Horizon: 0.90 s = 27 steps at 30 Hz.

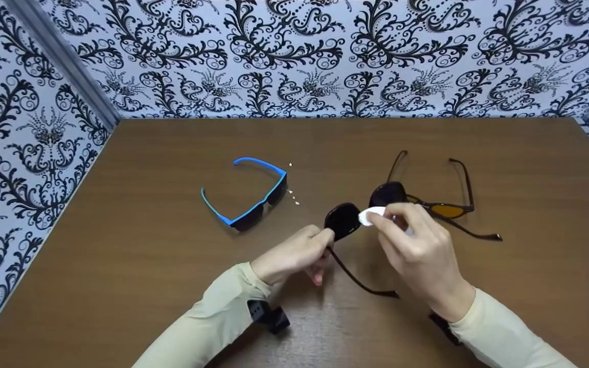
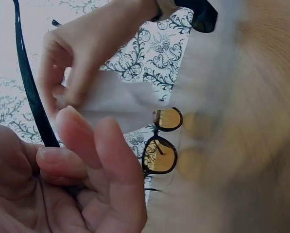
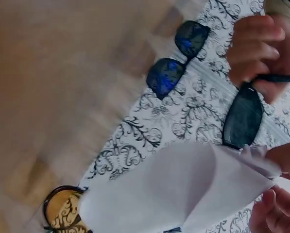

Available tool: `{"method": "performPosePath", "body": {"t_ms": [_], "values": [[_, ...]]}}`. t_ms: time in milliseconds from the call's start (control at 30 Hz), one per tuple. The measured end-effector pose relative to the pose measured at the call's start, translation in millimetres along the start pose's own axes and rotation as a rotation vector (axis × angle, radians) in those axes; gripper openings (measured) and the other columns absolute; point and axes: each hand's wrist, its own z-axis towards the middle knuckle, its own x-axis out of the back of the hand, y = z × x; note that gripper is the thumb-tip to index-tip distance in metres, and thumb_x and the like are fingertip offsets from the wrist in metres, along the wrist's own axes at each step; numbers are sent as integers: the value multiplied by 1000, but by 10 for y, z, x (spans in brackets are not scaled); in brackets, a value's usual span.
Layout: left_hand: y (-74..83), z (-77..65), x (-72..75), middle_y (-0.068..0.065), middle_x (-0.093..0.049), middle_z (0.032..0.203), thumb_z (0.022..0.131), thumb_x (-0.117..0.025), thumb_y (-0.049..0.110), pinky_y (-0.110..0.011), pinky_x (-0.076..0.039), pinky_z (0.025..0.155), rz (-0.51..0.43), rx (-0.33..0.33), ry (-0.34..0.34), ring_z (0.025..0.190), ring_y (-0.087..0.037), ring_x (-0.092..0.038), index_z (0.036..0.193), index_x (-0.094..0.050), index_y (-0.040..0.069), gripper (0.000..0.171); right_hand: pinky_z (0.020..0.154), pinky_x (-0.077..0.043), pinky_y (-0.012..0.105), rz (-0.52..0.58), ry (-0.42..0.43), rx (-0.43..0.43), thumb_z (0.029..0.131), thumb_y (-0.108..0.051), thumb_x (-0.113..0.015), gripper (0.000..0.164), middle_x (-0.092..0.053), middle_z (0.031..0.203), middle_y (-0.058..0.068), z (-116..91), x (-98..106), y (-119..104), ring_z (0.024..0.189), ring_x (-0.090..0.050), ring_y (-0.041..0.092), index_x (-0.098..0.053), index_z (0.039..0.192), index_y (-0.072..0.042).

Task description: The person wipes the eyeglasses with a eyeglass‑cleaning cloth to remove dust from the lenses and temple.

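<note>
A pair of black sunglasses [image 1: 342,222] is held above the table by my left hand [image 1: 297,251], which grips it at the outer corner of one lens, near the hinge. One of its temple arms [image 1: 358,280] points down toward me. My right hand [image 1: 422,245] pinches a white cloth [image 1: 371,215] beside that lens, close to the bridge. In the right wrist view the cloth [image 3: 159,189] hangs in a wide fold below the dark lens [image 3: 243,116]. The left wrist view shows the left fingers [image 2: 118,160] curled at the temple arm [image 2: 30,92].
Blue-framed sunglasses [image 1: 256,207] lie on the wooden table [image 1: 172,286] to the left, with small white specks beside them. Glasses with yellow lenses [image 1: 448,210] lie behind the right hand. Patterned walls [image 1: 294,61] border the table at the back and left.
</note>
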Motion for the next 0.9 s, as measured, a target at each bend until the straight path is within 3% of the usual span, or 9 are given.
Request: {"method": "performPosePath", "body": {"t_ms": [100, 233, 333, 433, 567, 633, 733, 900], "values": [[-8, 8, -19, 4, -25, 44, 88, -34, 10, -25, -47, 43, -10, -15, -34, 36, -11, -45, 52, -31, 14, 36, 59, -52, 33, 111, 13, -61, 88, 1, -56, 19, -59, 92, 16, 53, -32, -60, 71, -60, 24, -72, 98, -1], [16, 1, -40, 4, -26, 44, 90, -34, 10, -24, -46, 43, -26, -50, -62, 37, -10, -46, 52, -33, 15, 38, 67, -54, 33, 146, -1, -27, 93, -5, -55, 18, -60, 97, 18, 56, -142, -112, 79, -63, 27, -71, 98, 1], [48, -12, -25, 4, -29, 43, 89, -35, 10, -24, -45, 42, -30, -63, -25, 37, -10, -46, 53, -34, 15, 37, 66, -54, 35, 59, -21, 45, 98, -8, -50, 23, -60, 97, 18, -24, -185, -119, 81, -62, 29, -70, 96, 2], [70, -22, 4, 3, -31, 42, 88, -36, 9, -24, -44, 42, -25, -62, 26, 37, -10, -46, 53, -35, 15, 35, 61, -54, 34, 2, -85, 58, 98, -8, -48, 24, -60, 96, 16, -112, -159, -100, 79, -60, 27, -70, 96, 1], [73, -23, 18, 1, -34, 42, 87, -36, 10, -24, -44, 42, -6, -49, 58, 36, -11, -47, 53, -37, 15, 34, 61, -55, 32, 78, -169, 5, 91, -4, -57, 14, -60, 95, 16, -117, -94, -38, 79, -61, 26, -70, 92, 2], [72, -12, 10, 0, -37, 41, 88, -37, 11, -24, -44, 42, 8, -42, 68, 35, -11, -47, 53, -38, 14, 35, 62, -55, 31, 131, -158, -24, 90, -5, -60, 13, -61, 94, 15, -56, -58, -24, 76, -62, 25, -71, 91, 2], [76, 7, -19, -1, -41, 41, 89, -37, 12, -25, -45, 42, 47, -43, 87, 34, -11, -48, 53, -41, 13, 37, 57, -54, 32, 160, -107, -60, 97, -14, -56, 23, -62, 90, 15, 62, -25, -42, 69, -62, 23, -71, 90, 2], [106, 24, -96, -1, -46, 41, 91, -38, 14, -24, -46, 43, 164, -73, 115, 35, -11, -51, 54, -49, 10, 39, 49, -52, 35, 36, -93, -53, 97, -13, -56, 20, -60, 84, 14, 190, -53, -58, 64, -60, 24, -68, 92, 2]]}}
